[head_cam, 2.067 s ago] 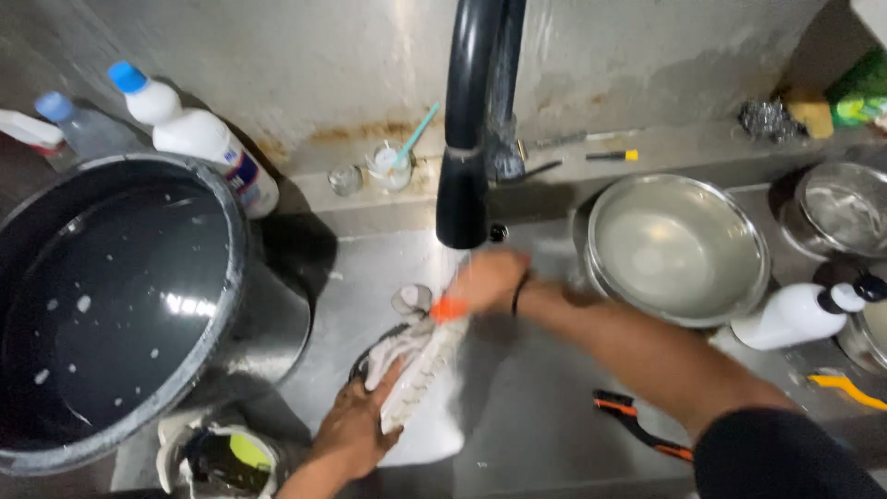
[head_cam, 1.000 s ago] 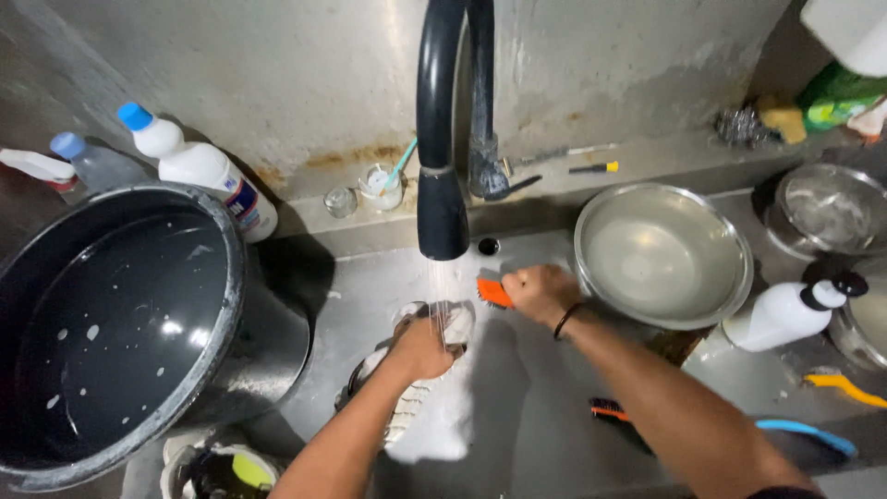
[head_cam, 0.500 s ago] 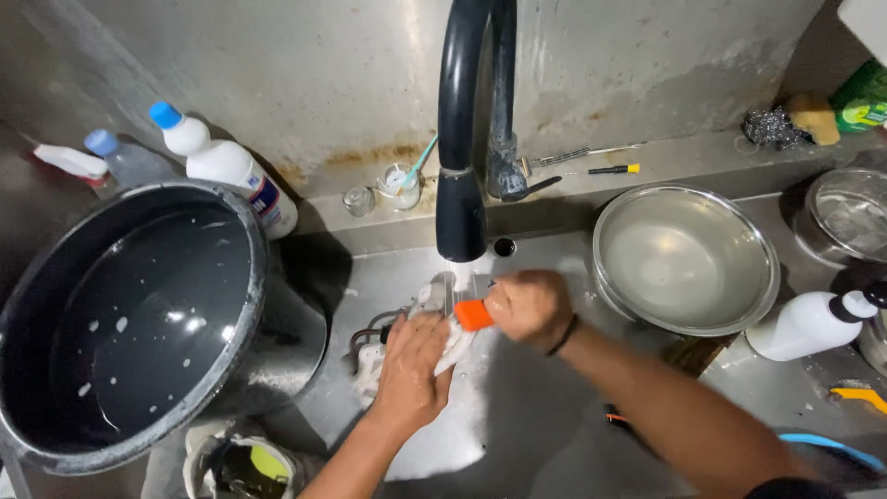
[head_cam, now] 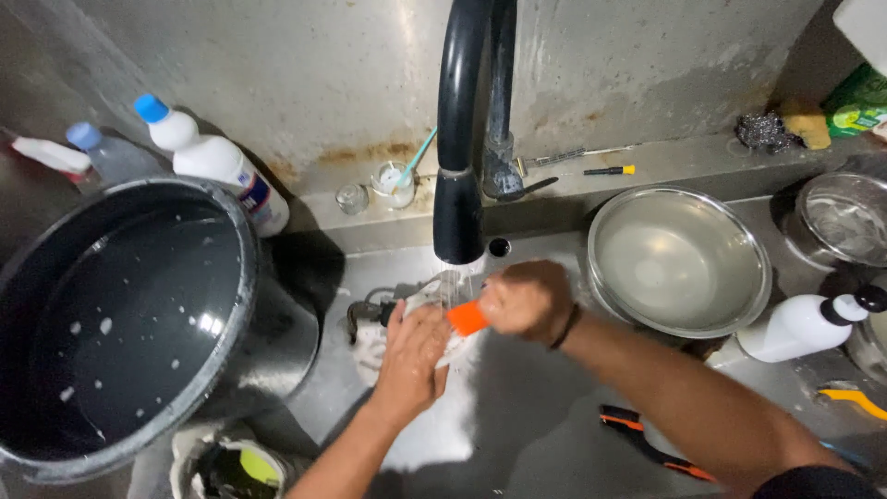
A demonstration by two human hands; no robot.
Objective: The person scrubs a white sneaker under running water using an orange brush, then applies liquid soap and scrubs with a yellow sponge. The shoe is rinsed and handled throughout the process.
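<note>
In the steel sink point(head_cam: 517, 407), under the black tap point(head_cam: 459, 185) with water running, my left hand point(head_cam: 411, 356) grips a white, flat object point(head_cam: 425, 300) that runs down into the basin. My right hand point(head_cam: 527, 300) is closed on an orange-handled tool point(head_cam: 467, 318), pressed against the white object's upper end right below the spout. A dark band circles my right wrist. What kind of head the orange tool has is hidden by my fingers.
A large dark pot point(head_cam: 111, 323) of speckled water fills the left. White bottles point(head_cam: 217, 166) lean behind it. A steel bowl point(head_cam: 679, 259) sits right of the tap, with a second bowl point(head_cam: 841, 222), a white bottle point(head_cam: 804, 325) and orange-black pliers point(head_cam: 647, 444) nearby.
My left hand slid up the white object toward the spout, and my right hand with the orange tool shifted slightly left under the water. The view moved a little.
</note>
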